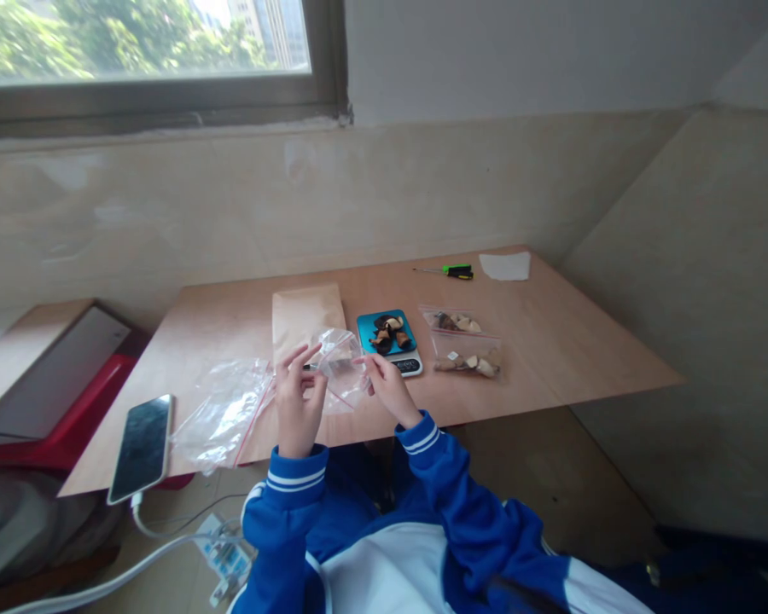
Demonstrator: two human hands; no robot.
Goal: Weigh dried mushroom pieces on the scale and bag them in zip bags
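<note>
A clear zip bag (344, 371) is between my hands, over the near part of the table. My right hand (389, 388) pinches its right edge with thumb and fingers. At its left edge, my left hand (298, 405) is raised with fingers bent and apart; whether they touch the plastic is hard to see. Just beyond my right hand stands a blue-topped digital scale (363, 328) with dark and pale dried pieces, like mushrooms (387, 333), on it. A small dark object (307, 367) shows beside my left fingers, its kind unclear.
Filled zip bags (467, 354) lie right of the scale. Beyond are screwdrivers (457, 271) and white paper (505, 266). A brown paper envelope (307, 311) lies behind the left hand. More clear bags (224, 409) and a phone (142, 448) with a cable lie along the left front edge.
</note>
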